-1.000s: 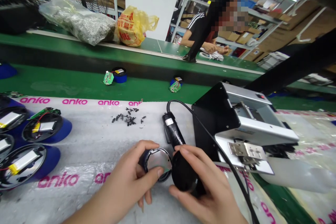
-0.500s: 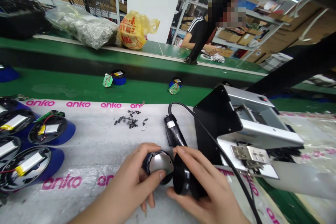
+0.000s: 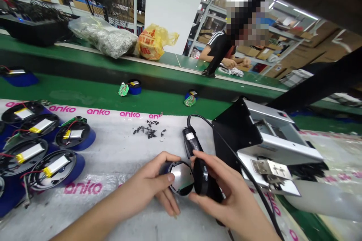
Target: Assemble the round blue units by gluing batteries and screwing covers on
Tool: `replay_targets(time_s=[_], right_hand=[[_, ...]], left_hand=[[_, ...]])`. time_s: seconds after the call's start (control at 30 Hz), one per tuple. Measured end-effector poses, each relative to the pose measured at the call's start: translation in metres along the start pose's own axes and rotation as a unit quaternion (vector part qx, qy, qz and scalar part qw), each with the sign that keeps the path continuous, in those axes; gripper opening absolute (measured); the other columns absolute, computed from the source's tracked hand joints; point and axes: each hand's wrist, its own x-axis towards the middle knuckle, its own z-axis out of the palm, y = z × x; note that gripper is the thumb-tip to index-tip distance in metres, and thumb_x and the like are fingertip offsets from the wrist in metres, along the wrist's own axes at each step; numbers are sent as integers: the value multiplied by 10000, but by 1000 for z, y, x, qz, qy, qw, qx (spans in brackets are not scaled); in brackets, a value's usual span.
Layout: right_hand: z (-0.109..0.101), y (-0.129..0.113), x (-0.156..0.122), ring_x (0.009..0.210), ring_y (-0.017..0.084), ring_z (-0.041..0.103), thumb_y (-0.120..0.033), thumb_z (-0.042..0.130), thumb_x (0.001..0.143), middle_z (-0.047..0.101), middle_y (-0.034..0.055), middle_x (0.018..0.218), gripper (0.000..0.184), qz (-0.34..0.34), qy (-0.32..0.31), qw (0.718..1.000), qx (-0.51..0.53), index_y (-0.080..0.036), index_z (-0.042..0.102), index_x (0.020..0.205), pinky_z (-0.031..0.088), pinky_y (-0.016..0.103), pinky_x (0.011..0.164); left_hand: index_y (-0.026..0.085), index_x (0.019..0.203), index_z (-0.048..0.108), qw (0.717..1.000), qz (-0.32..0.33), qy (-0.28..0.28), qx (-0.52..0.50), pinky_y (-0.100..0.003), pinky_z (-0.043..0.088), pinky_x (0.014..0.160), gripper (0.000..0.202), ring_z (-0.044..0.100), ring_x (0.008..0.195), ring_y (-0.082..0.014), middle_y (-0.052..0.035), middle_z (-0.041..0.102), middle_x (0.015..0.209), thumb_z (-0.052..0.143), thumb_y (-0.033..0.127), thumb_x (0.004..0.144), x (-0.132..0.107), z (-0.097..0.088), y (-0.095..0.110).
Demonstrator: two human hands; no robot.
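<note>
One shiny-faced cup (image 3: 182, 180) is clasped in the left hand (image 3: 157, 180), one black cap (image 3: 201, 177) in the right hand (image 3: 234, 190), over the counter (image 3: 161, 101), short of its far edge. Both look light, stiff, slippery; grip rims.

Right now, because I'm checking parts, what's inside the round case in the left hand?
The round case shows a shiny plate inside. Whatever lies beneath is hidden, and the left hand covers part of the edge.

From here I can read "anko" in pink, printed again and again across the white sheet (image 3: 118, 148); the yellow bag (image 3: 152, 43) carries red characters, too blurred to make out.
</note>
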Motion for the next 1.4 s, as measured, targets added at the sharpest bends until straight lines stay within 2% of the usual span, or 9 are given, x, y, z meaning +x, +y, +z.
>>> replay_targets(time_s=[0.23,0.37,0.5,0.77,0.87,1.03,1.13,1.23,1.4], right_hand=[[9,4,-7,1110,160,665,-336,760,840,599,56,1290,611,-36,36,998,-24,-324,493,1389,561,218,949],[5,-10,10,1091,180,689,-270,800,795,662,57,1245,601,-70,7,996,-51,-280,578,1353,575,236,946],[4,-15,21,1132,243,689,-267,832,757,677,91,1281,579,-57,-46,996,-53,-233,652,1306,583,317,974],[-1,-21,29,1134,247,685,-155,870,684,668,89,1295,696,-62,-116,989,-75,-191,630,1336,552,298,997],[1,-22,29,1140,252,678,-196,858,713,658,85,1303,673,-60,-129,984,-103,-180,622,1343,556,300,984],[6,-12,15,1207,253,639,-162,829,743,609,68,1379,729,-58,-85,985,-136,-229,555,1415,553,320,1007],[5,-15,13,1214,251,636,-224,781,814,604,76,1383,651,-36,-105,983,-148,-225,548,1422,545,334,1027],[3,-23,17,1139,257,682,-211,810,777,660,88,1304,616,-19,-99,984,-149,-191,610,1359,566,337,997],[4,-29,18,1097,270,702,-171,817,747,677,80,1275,608,-14,-81,984,-157,-212,638,1327,600,354,950]], left_hand=[[190,1249,469,1000,-8,13,16,-260,572,569,438,730,571,-179,-11,702,600,601,447,920,-1,5,5],[203,1249,476,1000,3,-20,4,-294,592,629,448,751,643,-187,-24,720,731,631,460,917,-3,1,5],[203,1256,515,997,16,-61,-34,-346,602,722,434,765,745,-205,-66,737,870,646,444,919,-3,-7,5],[213,1327,542,991,18,-88,-98,-380,596,781,401,762,785,-207,-76,729,907,609,247,933,-2,-13,4],[195,1311,547,991,8,-85,-100,-380,593,788,399,757,773,-193,-75,725,878,597,200,915,-1,-13,4],[184,1276,549,991,5,-86,-101,-345,594,765,361,751,731,-169,-56,712,820,538,144,918,0,-13,6],[196,1231,573,992,2,-85,-96,-348,598,772,414,752,719,-161,-50,699,933,556,82,833,0,-12,10],[193,1219,556,994,-4,-81,-78,-363,600,797,505,755,749,-168,-51,683,1011,568,24,743,1,-9,13],[194,1239,519,994,33,-89,-45,-354,605,774,411,747,755,-161,-67,652,1063,595,101,845,1,-7,10]])
